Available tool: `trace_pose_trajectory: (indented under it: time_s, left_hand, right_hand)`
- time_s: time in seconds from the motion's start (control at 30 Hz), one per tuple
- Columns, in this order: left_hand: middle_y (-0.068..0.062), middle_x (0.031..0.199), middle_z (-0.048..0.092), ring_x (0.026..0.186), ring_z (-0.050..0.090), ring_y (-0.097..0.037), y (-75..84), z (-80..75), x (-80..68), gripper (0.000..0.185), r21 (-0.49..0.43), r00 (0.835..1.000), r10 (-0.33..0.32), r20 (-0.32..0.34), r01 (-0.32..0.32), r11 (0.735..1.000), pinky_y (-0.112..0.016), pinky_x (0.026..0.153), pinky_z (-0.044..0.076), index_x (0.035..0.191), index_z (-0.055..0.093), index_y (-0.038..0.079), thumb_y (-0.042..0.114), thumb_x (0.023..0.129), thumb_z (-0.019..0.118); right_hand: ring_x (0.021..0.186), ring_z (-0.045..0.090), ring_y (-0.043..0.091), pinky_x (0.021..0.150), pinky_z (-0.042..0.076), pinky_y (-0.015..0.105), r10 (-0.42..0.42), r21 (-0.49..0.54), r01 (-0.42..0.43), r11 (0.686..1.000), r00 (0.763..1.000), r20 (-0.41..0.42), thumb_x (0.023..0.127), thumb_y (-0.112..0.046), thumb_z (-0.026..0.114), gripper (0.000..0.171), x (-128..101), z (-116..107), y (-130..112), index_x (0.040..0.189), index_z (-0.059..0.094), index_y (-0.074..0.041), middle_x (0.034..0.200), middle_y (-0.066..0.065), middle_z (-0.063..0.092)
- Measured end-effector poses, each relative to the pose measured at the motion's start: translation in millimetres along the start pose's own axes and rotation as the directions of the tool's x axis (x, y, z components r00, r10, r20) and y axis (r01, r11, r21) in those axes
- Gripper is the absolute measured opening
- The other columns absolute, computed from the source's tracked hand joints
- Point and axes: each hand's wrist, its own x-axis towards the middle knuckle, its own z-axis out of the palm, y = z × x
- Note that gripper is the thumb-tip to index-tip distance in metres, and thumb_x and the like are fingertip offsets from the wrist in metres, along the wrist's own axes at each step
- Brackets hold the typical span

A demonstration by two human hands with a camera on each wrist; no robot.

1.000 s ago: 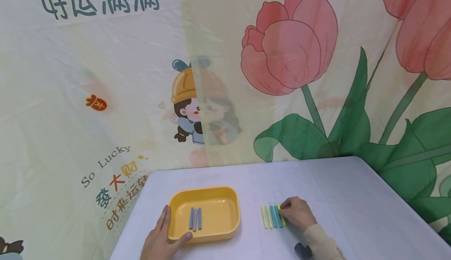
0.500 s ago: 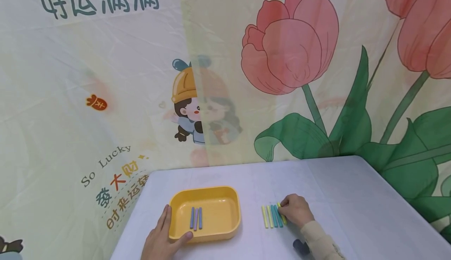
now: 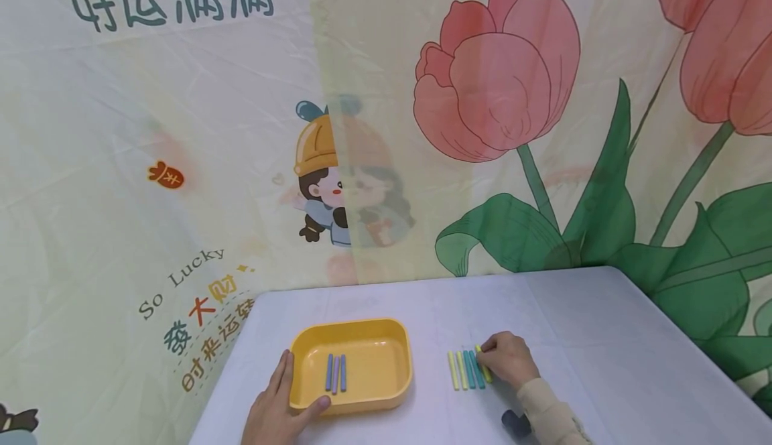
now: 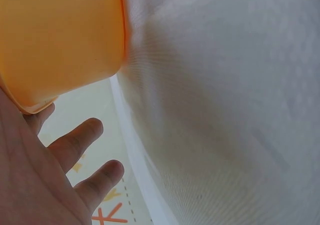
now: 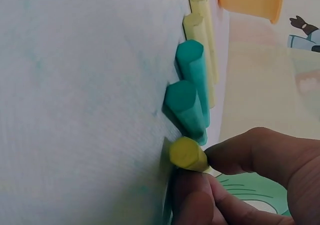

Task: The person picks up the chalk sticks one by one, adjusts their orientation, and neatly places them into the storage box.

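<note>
My left hand (image 3: pixel 273 406) rests against the left side of a yellow plastic tray (image 3: pixel 376 368), its thumb at the near rim. In the left wrist view the fingers lie spread and fairly straight beside the tray wall (image 4: pixel 60 40). Blue and purple chalk sticks (image 3: pixel 336 374) lie side by side in the tray. On the table to the right, my right hand (image 3: pixel 509 359) pinches a bright yellow chalk stick (image 5: pixel 187 154) between thumb and fingers. That stick lies slightly slanted at the row's right end, beside two green chalk sticks (image 5: pixel 184 97) and two pale yellow ones (image 5: pixel 199 4).
A white cloth covers the table (image 3: pixel 434 311). One dark cylindrical object (image 3: pixel 515 423) lies near the right forearm, partly hidden by the sleeve. Behind the table hangs a printed backdrop (image 3: pixel 386 43) with tulips and lettering.
Between one second and half a second ago, the right hand shifted very slightly up and left. Since then both hands and the chalk look almost still.
</note>
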Motion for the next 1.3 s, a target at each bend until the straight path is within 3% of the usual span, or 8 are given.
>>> trace_pose_trajectory:
  time_s: [0.7,1.03,1.3]
  left_hand:
    - [-0.018,0.169,0.004,0.139,0.036,-0.052,3.0,-1.5,-0.1,0.127,0.003,1.0,-0.018,0.015,0.018,1.0,-0.067,0.115,0.03,0.162,0.004,0.001,0.085,0.081,0.054]
    - [-0.017,0.169,0.004,0.142,0.033,-0.051,3.9,-0.8,-1.0,0.127,0.001,1.0,-0.015,0.005,0.015,1.0,-0.067,0.116,0.028,0.162,0.004,0.001,0.085,0.081,0.054]
    - [-0.016,0.169,0.004,0.142,0.033,-0.051,2.6,0.1,-1.0,0.126,0.008,1.0,-0.004,-0.005,0.005,1.0,-0.067,0.115,0.03,0.162,0.004,0.002,0.085,0.081,0.054]
  right_hand:
    - [0.076,0.062,0.018,0.062,0.057,0.029,0.032,0.211,-0.038,0.977,0.999,0.031,0.082,-0.018,0.074,0.027,-2,-2,-13,0.102,0.075,0.0,0.088,0.006,0.069]
    - [0.074,0.061,0.018,0.061,0.056,0.028,0.033,0.317,-0.049,0.947,0.998,0.056,0.081,-0.018,0.072,0.031,-6,10,-26,0.106,0.075,0.0,0.086,0.006,0.068]
    - [0.069,0.062,0.015,0.06,0.057,0.029,-0.023,0.348,0.002,0.937,0.998,0.056,0.079,-0.018,0.074,0.029,-14,24,-35,0.103,0.076,-0.002,0.078,0.003,0.069]
